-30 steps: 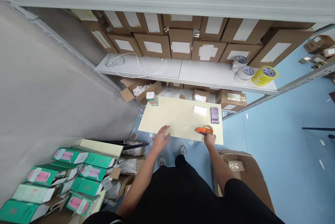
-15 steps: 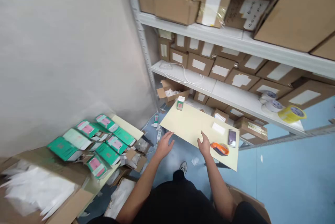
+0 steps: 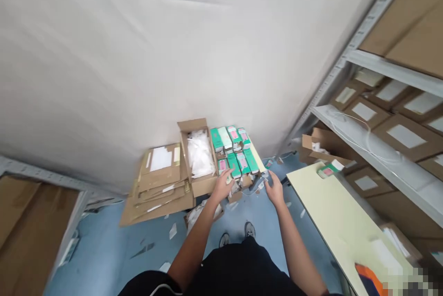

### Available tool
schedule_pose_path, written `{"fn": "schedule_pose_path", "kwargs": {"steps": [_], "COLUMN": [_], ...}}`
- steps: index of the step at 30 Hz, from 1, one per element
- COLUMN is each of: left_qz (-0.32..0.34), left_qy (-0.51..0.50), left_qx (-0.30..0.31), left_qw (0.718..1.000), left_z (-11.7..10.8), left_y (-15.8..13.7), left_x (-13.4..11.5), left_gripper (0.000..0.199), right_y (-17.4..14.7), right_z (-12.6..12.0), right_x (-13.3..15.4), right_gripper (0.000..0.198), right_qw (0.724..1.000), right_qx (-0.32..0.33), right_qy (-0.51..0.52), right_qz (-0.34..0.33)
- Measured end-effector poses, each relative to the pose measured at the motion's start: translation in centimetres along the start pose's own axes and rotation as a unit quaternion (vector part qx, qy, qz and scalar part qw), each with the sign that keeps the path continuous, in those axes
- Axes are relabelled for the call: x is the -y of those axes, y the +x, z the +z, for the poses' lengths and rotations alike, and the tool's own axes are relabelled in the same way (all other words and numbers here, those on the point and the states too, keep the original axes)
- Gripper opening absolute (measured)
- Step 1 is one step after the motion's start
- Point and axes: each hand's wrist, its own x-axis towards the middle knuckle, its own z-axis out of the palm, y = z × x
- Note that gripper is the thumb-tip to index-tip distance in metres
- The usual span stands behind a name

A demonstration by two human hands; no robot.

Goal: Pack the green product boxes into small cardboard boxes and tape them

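In front of me stand several small green boxes [image 3: 243,163] with pink panels, grouped in two rows on a pale tabletop [image 3: 256,152]. My left hand [image 3: 223,186] reaches toward their near side, fingers apart and holding nothing. Whether its fingertips touch a box I cannot tell. To the right of the boxes, over the gap between the two tables, my right hand [image 3: 275,190] is open with nothing in it. An open carton [image 3: 192,125] filled with white bags sits directly left of the green boxes.
Flattened cardboard [image 3: 147,180] lies left of the carton. On my right, a pale yellow table [image 3: 321,201] carries a green box [image 3: 328,170] and an orange and dark item [image 3: 367,275]. A metal shelf [image 3: 387,63] with cartons stands behind it. Scraps litter the blue floor [image 3: 104,240].
My view has swung left, from the yellow table and shelf to the green boxes and the carton. Both hands have turned along with it and remain empty.
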Motion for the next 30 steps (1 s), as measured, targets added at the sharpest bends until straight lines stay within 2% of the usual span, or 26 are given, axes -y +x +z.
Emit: {"fn": "schedule_pose_path", "kwargs": {"steps": [2,5,12,19,22,26,30], "left_qz": [-0.034,-0.082,-0.144,-0.200,-0.212,-0.219,-0.220], "left_qy": [-0.003,0.009,0.024,0.022,-0.001,-0.041,-0.074], "left_qx": [-0.054,-0.119,-0.188,-0.260,-0.284,-0.316,-0.303], "left_qw": [0.998,0.989,0.971,0.945,0.935,0.922,0.924], "left_z": [-2.9,-5.9,-11.1,-15.4,-17.2,-20.1,-23.5], "left_y": [-1.0,-3.0,-7.7,-10.8,-12.2,-13.5,-13.3], "left_x": [2.0,4.1,6.1,6.5,7.7,11.4,16.9], "left_gripper": [0.047,0.046,0.050,0.049,0.049,0.050,0.052], "right_y": [1.2,2.8,4.9,5.2,4.9,3.8,2.6], "right_z": [2.8,6.6,15.4,21.1,23.3,26.5,30.3], "right_x": [2.6,5.9,12.5,19.4,22.3,25.4,27.6], "right_gripper": [0.054,0.053,0.057,0.057,0.056,0.056,0.056], "right_qw": [0.998,0.990,0.954,0.922,0.911,0.901,0.909], "right_qx": [0.043,0.101,0.225,0.293,0.309,0.323,0.318], "right_qy": [0.020,0.050,0.135,0.176,0.182,0.181,0.162], "right_qz": [-0.038,-0.084,-0.149,-0.183,-0.204,-0.225,-0.214]}}
